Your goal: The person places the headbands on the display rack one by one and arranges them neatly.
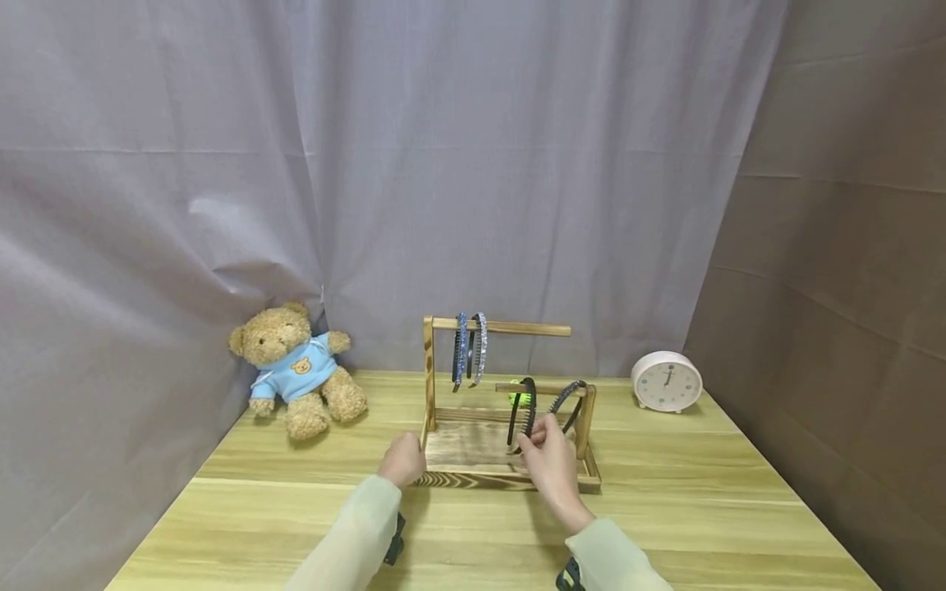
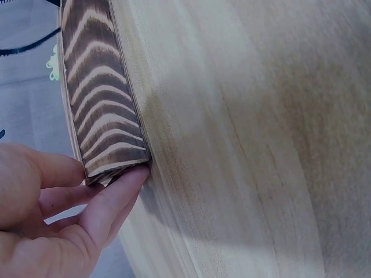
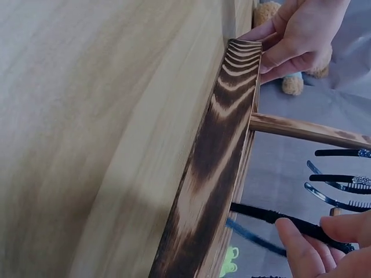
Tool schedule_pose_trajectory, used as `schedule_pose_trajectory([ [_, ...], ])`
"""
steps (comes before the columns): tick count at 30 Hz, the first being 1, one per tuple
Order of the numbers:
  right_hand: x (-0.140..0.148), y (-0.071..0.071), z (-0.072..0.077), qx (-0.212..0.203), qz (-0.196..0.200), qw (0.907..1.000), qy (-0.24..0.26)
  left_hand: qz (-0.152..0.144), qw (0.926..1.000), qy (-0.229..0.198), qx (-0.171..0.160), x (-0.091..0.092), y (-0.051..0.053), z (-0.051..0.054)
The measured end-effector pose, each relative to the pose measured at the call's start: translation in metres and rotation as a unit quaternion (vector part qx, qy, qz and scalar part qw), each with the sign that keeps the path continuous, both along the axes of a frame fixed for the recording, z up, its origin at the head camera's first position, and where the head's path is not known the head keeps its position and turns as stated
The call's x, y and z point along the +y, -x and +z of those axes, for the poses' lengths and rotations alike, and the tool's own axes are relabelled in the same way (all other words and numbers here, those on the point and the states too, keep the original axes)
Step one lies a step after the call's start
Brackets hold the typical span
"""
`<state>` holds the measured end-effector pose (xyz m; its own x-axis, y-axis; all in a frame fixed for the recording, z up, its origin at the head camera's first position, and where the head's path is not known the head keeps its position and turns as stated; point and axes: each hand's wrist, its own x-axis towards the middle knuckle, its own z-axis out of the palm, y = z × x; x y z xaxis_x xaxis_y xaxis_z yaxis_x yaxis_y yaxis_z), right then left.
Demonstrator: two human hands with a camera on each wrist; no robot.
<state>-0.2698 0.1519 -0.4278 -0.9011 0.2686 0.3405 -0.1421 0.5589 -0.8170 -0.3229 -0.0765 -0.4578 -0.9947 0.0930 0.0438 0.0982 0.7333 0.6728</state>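
Note:
A wooden headband rack [image 1: 473, 478] stands on the table, with a tall bar and a shorter bar over its tray base. My left hand [image 1: 402, 460] holds the front left corner of that base, thumb and fingers about its end in the left wrist view. My right hand [image 1: 550, 464] pinches a black headband [image 3: 310, 227] between thumb and fingers, at the free end of the lower bar. Another dark headband [image 1: 566, 397] hangs on the same bar near its post. From the upper bar hang a blue glittery headband [image 1: 461, 345] and a silver one [image 1: 482, 349].
A teddy bear [image 1: 296, 369] in a blue shirt sits at the back left. At the back right stands a white round clock [image 1: 668, 382]. Something bright green [image 1: 521, 399] shows behind the lower bar. Grey curtains [image 1: 473, 164] close off the back and sides.

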Motion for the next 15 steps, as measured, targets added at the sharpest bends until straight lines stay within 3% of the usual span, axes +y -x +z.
schedule_pose_trajectory([
  [8, -0.002, -0.005, -0.001, 0.0, 0.009, 1.0, 0.001, -0.008, 0.9999, -0.013, -0.005, -0.002, -0.002, 0.002],
  [15, 0.001, -0.019, -0.003, 0.004, -0.005, 0.999, -0.045, -0.013, 0.9986, -0.05, -0.009, -0.007, -0.004, -0.003],
])
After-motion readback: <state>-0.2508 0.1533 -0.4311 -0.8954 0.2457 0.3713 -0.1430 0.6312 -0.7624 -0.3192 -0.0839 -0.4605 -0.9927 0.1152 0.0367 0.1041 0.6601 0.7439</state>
